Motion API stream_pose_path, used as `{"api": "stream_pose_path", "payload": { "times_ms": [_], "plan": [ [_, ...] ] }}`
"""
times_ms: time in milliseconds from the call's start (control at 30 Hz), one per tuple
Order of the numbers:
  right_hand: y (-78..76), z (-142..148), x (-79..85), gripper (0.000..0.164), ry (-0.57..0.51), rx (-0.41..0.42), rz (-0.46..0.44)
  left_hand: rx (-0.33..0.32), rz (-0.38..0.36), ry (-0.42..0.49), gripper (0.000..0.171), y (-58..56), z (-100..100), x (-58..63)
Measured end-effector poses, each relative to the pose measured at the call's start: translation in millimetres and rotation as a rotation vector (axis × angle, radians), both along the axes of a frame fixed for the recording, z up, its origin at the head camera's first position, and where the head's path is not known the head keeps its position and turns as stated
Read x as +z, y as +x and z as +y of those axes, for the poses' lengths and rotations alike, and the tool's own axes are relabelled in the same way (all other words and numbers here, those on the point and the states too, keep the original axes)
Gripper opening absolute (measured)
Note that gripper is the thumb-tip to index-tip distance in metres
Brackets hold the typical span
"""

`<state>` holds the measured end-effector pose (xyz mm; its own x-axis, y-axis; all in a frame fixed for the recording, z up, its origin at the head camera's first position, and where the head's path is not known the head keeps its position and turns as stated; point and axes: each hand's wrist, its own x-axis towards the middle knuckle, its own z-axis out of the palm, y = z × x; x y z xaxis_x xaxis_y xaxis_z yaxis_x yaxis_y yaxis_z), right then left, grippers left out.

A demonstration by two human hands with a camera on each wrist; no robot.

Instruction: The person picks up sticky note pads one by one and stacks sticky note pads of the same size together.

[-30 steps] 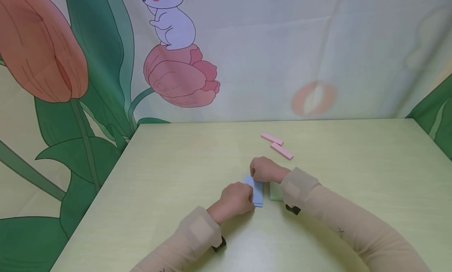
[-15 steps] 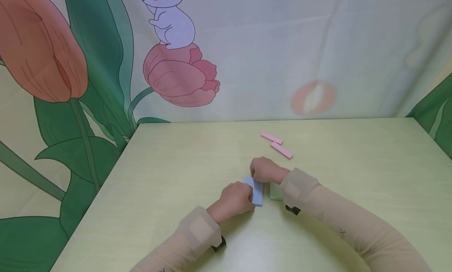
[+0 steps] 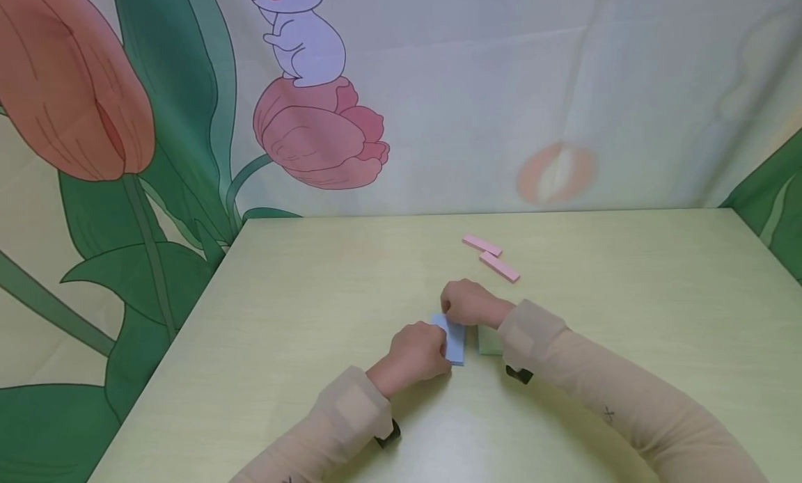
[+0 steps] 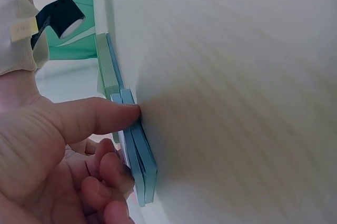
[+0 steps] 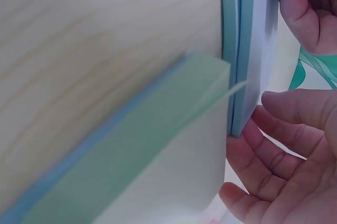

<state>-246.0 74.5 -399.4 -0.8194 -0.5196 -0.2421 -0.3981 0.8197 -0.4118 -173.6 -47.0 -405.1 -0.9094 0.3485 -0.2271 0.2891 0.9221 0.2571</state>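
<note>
Two blue pads (image 3: 457,345) lie on the table (image 3: 301,295), likely light and bendy, best held by their edges, where the left hand (image 3: 418,351) pinches and the right hand (image 3: 470,303), as far as I can see, does too.

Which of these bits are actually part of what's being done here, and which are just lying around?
Seemingly in use:
blue pads, stacked
left hand, pinching the stack's side
right hand, fingers at its far end

Seemingly just lying about:
green pad, beside the blue ones, no fingers on it
two pink strips, farther back, beyond both hands
</note>
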Motion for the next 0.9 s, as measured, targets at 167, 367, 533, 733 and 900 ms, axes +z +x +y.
{"api": "stream_pose_path", "payload": {
  "times_ms": [167,367,533,733,900],
  "plan": [
    [-1.8,-3,-3.2,0.015,-0.014,0.019,0.019,0.029,0.003,-0.002,0.017,-0.7,-3,-0.7],
    [-0.8,-7,-3.0,0.017,-0.037,0.030,0.039,0.029,0.017,0.003,0.019,-2.8,-8,-1.2],
    [-0.8,-10,-3.8,0.016,-0.049,0.028,0.043,0.036,0.019,0.005,0.019,-4.9,-11,-1.7],
    [-0.3,-13,-5.7,0.017,-0.083,0.019,0.044,0.063,0.008,0.024,0.020,-7.2,-15,-2.7],
    [1.9,-16,-6.4,0.024,-0.103,-0.030,0.034,0.089,0.007,0.048,0.020,-9.0,-18,-1.8]
  ]
}}
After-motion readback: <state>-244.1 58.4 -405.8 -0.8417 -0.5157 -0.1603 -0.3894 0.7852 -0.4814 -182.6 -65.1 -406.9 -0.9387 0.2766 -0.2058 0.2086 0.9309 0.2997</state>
